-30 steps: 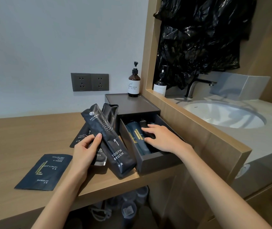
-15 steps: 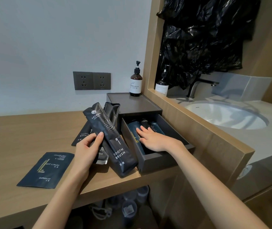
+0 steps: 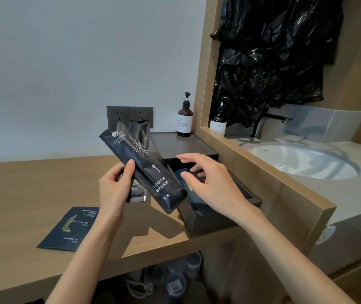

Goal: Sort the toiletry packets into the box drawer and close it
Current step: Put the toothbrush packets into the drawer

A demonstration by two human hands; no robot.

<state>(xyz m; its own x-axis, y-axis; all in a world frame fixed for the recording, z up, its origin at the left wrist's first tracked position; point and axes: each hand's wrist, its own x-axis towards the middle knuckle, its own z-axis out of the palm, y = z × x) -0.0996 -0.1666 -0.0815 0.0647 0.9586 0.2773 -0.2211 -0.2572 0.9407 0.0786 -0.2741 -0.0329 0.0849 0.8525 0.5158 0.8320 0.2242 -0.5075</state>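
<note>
Head: toothbrush pkts (image 3: pixel 153 170) in L hand (image 3: pixel 113 189)

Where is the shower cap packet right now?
Head view, lower left: the shower cap packet lies flat on the wooden counter near its front edge, left of the left hand.

One wide-angle view from the person's head looks forward and down, close over the light wooden counter (image 3: pixel 32 189) in the lower left of the frame. The open dark grey box drawer (image 3: pixel 208 222) sits at centre, within arm's reach, and the white oval sink basin (image 3: pixel 306 159) lies at right.
</note>
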